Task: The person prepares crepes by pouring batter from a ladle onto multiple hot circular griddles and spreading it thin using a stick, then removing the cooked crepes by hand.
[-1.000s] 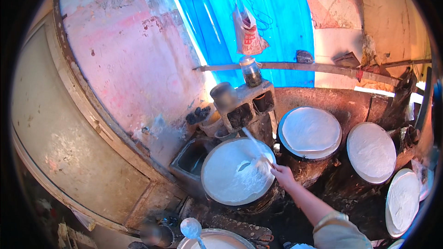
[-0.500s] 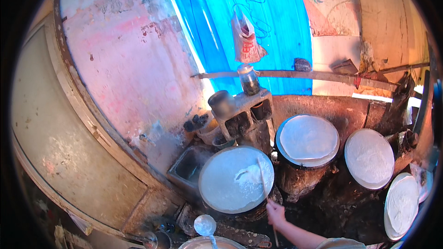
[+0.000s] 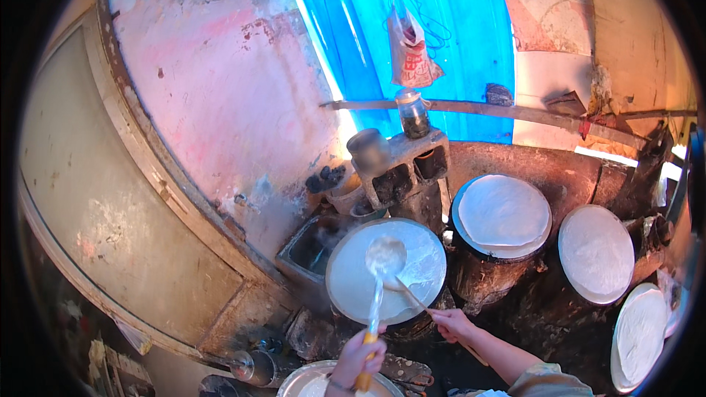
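Observation:
My left hand (image 3: 360, 359) is closed round the handle of a metal ladle (image 3: 386, 256), whose bowl is over the nearest round griddle (image 3: 346, 279). Between my right hand (image 3: 452, 325)'s closed fingers is a thin wooden stick (image 3: 416, 299); its far tip is beside the ladle bowl. White batter (image 3: 422, 257) covers the griddle, with a rougher patch on the right side. Below, at the lower edge, sits a wide basin (image 3: 290, 384) with pale contents, partly hidden by my left hand.
Further right stand another griddle with a white round sheet (image 3: 504, 209), a third pale round griddle (image 3: 596, 254) and a white round sheet (image 3: 641, 338). Behind are a dark square container (image 3: 312, 246), a concrete block (image 3: 404, 165) and a glass jar (image 3: 413, 117). A wooden-framed panel (image 3: 125, 213) borders the left.
My left hand has come into view holding the ladle, which moved from above the basin up over the griddle. The stick's tip shifted left and nearer. The whole view has shifted slightly.

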The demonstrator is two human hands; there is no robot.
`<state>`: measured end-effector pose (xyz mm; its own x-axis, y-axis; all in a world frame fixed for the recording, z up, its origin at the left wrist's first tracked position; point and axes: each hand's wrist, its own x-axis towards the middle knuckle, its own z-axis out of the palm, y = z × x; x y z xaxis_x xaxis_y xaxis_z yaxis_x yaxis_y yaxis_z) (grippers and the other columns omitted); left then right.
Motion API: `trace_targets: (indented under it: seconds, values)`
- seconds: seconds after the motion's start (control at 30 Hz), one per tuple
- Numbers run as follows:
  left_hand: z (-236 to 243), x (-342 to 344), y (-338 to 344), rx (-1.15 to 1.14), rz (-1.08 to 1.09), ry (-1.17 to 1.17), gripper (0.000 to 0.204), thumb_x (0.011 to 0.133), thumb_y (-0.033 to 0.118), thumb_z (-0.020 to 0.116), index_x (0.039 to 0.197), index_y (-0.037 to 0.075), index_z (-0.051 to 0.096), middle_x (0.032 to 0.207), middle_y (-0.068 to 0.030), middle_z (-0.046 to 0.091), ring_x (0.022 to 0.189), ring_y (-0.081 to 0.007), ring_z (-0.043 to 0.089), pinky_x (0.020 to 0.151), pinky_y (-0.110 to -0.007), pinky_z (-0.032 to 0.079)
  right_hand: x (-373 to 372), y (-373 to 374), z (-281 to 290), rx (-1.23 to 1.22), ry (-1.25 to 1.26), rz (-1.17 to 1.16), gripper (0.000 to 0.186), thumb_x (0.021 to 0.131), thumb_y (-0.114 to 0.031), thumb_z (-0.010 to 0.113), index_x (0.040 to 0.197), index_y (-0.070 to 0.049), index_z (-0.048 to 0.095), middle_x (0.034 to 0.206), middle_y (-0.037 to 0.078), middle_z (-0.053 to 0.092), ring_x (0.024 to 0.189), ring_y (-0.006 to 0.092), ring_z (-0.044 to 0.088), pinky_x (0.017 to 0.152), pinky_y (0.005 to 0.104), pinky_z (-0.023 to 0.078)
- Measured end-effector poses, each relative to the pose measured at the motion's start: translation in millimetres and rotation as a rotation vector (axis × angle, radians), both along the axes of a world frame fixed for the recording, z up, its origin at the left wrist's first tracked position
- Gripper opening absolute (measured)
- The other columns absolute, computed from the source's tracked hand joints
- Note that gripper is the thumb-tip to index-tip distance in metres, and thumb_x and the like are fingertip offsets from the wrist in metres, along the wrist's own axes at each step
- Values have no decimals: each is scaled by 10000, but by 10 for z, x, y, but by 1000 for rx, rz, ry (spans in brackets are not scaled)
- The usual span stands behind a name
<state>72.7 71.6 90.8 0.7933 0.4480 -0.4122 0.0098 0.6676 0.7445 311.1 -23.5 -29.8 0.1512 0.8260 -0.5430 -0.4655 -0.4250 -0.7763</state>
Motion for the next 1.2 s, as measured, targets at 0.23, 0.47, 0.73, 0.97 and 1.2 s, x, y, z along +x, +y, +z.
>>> trace_targets:
  seconds: [0.23,0.47,0.73,0.97,1.2]
  values:
    - [-762,983,-260,226,491,299,415,751,85,635,1071,51,371,689,-32,457,475,-104,467,394,-250,418,-529,-345,-320,89,128,-415,364,872,-201,535,1232,-145,517,573,-27,432,412,66,370,362,205,293]
    - [-1191,701,-383,-481,279,-146,183,894,151,489,725,92,451,521,43,347,368,-50,350,346,-172,328,-806,141,-475,67,325,-284,354,878,-159,533,1208,-30,515,793,28,589,603,94,549,510,224,453]
    - [-513,438,-84,-801,214,-765,206,924,151,403,743,74,465,514,50,360,381,-21,350,358,-181,351,-555,292,308,547,-479,-312,332,881,-164,533,1202,-82,542,746,7,567,670,54,500,616,208,434]
    - [-34,316,33,-978,472,-922,183,910,111,400,959,-31,505,520,39,365,386,-29,386,383,-172,397,-25,151,135,453,-1340,-6,354,766,-154,601,1119,-173,574,646,95,547,569,275,581,475,404,453]
    - [-72,-142,-682,-659,794,-325,244,937,195,362,770,47,461,576,48,356,366,-35,287,344,-171,298,788,571,-43,176,-1673,-10,341,778,-151,528,1104,-246,555,682,117,578,607,295,598,484,400,460]
